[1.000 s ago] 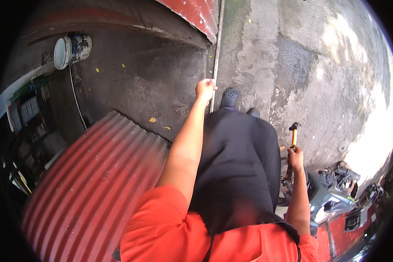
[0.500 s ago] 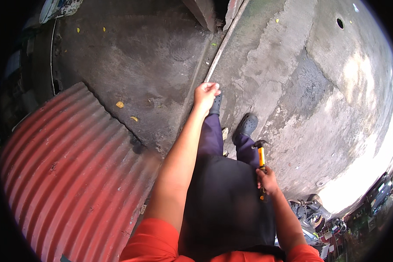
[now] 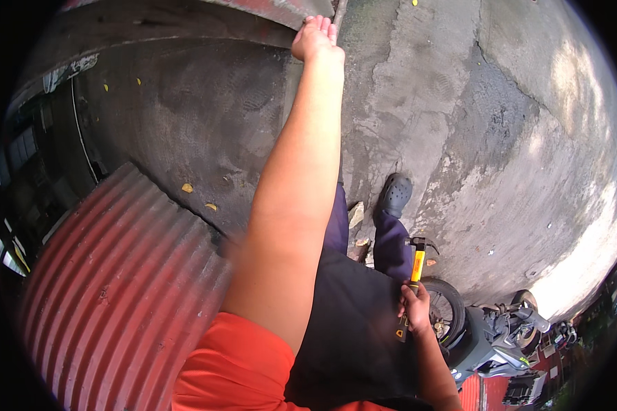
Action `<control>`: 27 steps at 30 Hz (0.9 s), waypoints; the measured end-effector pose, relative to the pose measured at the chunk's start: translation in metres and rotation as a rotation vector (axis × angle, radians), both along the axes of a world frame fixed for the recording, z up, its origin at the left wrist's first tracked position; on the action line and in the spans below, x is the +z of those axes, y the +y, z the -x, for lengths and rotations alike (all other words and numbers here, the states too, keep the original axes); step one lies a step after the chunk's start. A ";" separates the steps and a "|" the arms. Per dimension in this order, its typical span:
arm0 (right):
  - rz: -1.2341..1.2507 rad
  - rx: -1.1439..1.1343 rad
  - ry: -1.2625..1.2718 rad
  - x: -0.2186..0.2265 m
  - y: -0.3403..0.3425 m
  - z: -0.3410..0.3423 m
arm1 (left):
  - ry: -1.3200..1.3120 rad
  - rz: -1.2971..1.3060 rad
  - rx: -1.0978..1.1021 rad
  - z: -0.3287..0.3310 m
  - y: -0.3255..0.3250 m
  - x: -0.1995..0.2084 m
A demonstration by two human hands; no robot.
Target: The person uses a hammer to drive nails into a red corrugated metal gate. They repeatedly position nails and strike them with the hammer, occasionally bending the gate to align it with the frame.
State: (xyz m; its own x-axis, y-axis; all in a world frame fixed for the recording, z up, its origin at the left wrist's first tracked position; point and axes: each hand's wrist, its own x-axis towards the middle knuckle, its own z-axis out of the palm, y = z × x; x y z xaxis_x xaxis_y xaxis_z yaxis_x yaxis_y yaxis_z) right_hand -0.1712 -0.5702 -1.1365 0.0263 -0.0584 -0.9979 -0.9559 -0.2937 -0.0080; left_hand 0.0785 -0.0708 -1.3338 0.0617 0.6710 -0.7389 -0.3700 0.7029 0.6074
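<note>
My left arm stretches far forward. At the top of the view my left hand (image 3: 317, 41) has its palm up and its fingers extended. Its fingertips are at the end of a rusty, reddish metal panel (image 3: 275, 14), beside a thin pole (image 3: 341, 9); whether they touch either one I cannot tell. Low on the right, my right hand (image 3: 417, 309) is closed round the grip of a claw hammer (image 3: 417, 264). The hammer has a dark head and a yellow and black handle, and is held head up near my leg.
Red corrugated metal sheeting (image 3: 116, 294) takes up the lower left. A motorcycle (image 3: 487, 342) stands at the lower right, close to my right arm. Stone chunks (image 3: 356, 214) lie by my feet on the cracked concrete ground (image 3: 459, 157). My grey clog (image 3: 395, 195) shows.
My left hand has reached farther forward, and its bent fingers have straightened out. The metal panel shows more at the top. The motorcycle has come further into view. The hammer stays in my right hand.
</note>
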 end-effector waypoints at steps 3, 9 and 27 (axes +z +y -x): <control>-0.010 -0.062 0.002 0.000 -0.007 0.003 | 0.015 0.017 0.032 -0.003 0.000 0.016; -0.042 -0.113 0.003 -0.002 -0.020 0.000 | 0.082 0.049 0.084 -0.007 0.003 0.015; -0.029 -0.018 0.008 -0.002 -0.021 0.001 | -0.029 0.152 0.029 -0.004 0.005 0.013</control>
